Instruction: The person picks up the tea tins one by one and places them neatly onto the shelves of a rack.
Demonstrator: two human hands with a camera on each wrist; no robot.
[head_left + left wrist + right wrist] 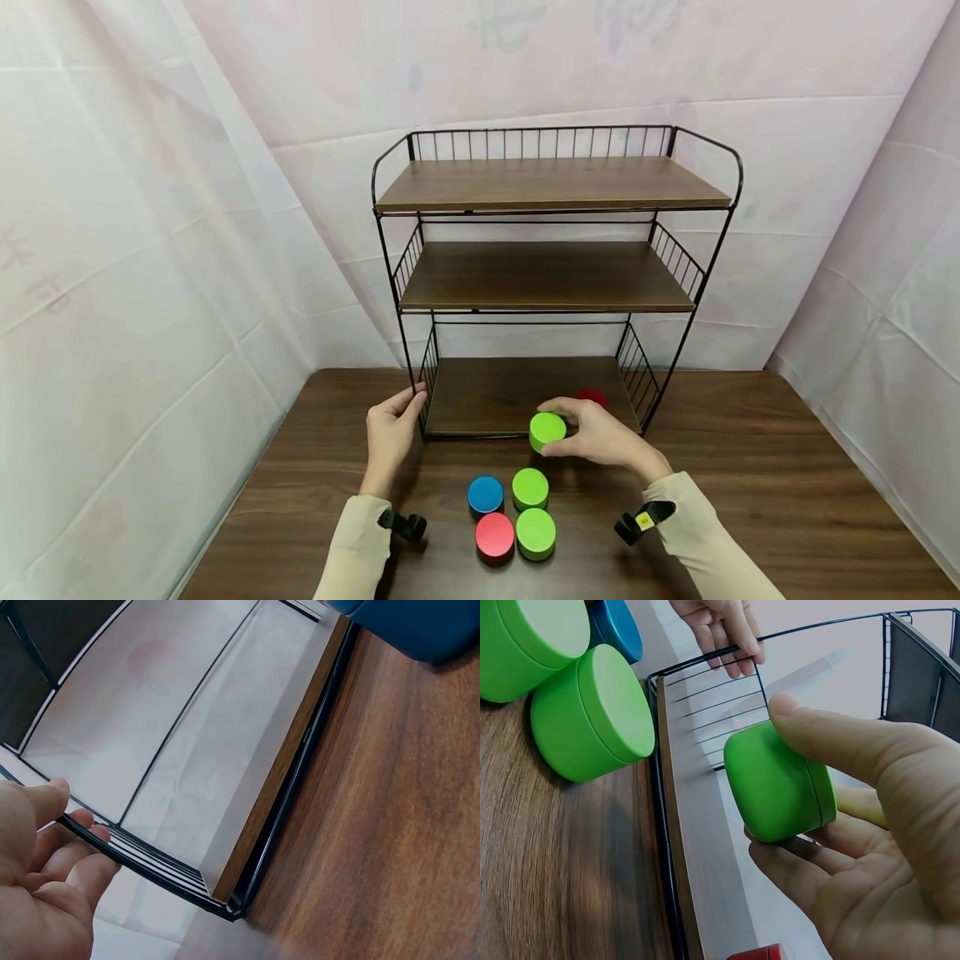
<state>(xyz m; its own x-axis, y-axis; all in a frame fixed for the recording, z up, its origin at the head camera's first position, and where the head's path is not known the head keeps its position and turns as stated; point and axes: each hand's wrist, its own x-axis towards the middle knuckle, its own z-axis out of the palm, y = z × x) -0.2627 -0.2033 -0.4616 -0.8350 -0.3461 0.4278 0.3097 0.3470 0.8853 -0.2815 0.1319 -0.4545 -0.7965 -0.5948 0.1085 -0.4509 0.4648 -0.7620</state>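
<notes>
My right hand holds a green round lidded tin between thumb and fingers, at the front edge of the bottom shelf. In the right wrist view this green tin is tilted and off the table. With thumb and fingertips my left hand grips the thin black left front post of the rack. Behind the right hand a red tin stands on the bottom shelf, partly hidden. Two more green tins, a blue tin and a red tin stand on the table.
The black wire rack has a middle shelf and a top shelf, with wire rails at the sides. It stands on a brown wooden table. White cloth hangs behind and at both sides.
</notes>
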